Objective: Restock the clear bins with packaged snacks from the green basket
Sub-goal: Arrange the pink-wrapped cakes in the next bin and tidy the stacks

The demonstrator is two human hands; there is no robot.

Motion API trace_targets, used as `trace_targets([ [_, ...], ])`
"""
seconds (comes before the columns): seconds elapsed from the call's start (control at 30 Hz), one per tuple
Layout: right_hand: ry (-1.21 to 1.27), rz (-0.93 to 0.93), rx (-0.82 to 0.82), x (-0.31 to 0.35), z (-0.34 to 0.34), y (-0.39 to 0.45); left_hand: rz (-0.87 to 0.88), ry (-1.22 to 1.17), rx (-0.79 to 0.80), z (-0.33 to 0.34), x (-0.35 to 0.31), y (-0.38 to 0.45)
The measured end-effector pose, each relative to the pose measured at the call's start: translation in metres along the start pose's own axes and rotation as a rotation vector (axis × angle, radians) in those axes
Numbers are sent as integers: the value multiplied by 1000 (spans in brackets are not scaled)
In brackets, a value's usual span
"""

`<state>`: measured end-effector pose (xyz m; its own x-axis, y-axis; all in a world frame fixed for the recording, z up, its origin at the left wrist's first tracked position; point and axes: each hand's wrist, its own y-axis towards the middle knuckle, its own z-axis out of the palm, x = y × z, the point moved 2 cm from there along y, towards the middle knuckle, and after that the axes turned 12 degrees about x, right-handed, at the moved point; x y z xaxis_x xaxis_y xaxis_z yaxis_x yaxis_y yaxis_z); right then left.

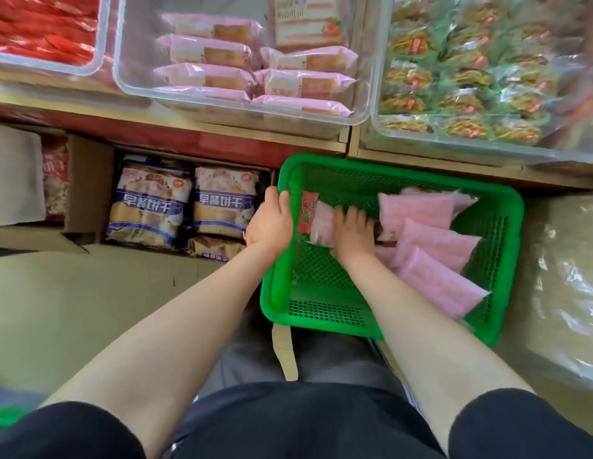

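Note:
A green perforated basket [507, 260] sits below the shelf edge, right of centre. Several pink snack packets [430, 246] lie along its right side. My left hand [272, 223] grips the basket's left rim, fingers curled over the edge. Inside the basket, my right hand [353, 235] holds a pink packet with a red end label [316, 223], fingers wrapped over it. Above, a clear bin [364, 104] holds rows of the same pink packets [205, 74].
A clear bin of red packets [46, 31] is at the top left, and a clear bin of green-wrapped snacks [460, 94] at the top right. Cardboard boxes with blue biscuit bags [185, 207] sit under the shelf. Clear plastic wrap [569, 286] lies to the right.

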<state>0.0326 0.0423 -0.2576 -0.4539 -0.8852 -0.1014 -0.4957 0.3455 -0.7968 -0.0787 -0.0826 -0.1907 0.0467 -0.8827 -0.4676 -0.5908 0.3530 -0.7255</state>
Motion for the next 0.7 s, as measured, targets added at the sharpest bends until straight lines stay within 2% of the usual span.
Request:
trace_targets([
  [0.13, 63, -56, -65, 1, 5, -8, -48, 6, 18, -1, -2, -1],
  [0.2, 263, -88, -70, -2, -1, -12, -79, -48, 57, -4, -3, -1],
  [0.23, 455, -98, -50, -4, -9, -19, -92, -62, 43, -6, -4, -2],
  [0.3, 997, -127, 54, -8, -23, -32, -90, -35, -111, -14, -7, -10],
  [0.37, 1492, -212, 262, -9, -38, -54, -37, -84, -257, -21, -13, -26],
  [0.4, 1695, -273, 376, -12, -42, -64, -5, -158, -249, -21, -18, -34],
  [0.47, 2018, -410, 557, -23, -49, -83, 19, -387, -128, -16, -28, -47],
  [0.5, 2120, -464, 589, -29, -50, -90, -1, -526, -20, -12, -35, -55],
  [0.57, 2245, -534, 611, -39, -54, -102, -26, -829, 331, -2, -52, -69],
  [0.6, 2246, -529, 592, -43, -55, -106, 0, -977, 525, 5, -58, -74],
  [0.63, 2188, -504, 547, -46, -59, -110, 44, -1070, 651, 9, -63, -78],
  [0.67, 2074, -445, 460, -51, -63, -112, 83, -1123, 714, 12, -66, -80],
  [0.7, 1933, -359, 337, -58, -68, -114, 99, -1129, 704, 15, -68, -79],
])
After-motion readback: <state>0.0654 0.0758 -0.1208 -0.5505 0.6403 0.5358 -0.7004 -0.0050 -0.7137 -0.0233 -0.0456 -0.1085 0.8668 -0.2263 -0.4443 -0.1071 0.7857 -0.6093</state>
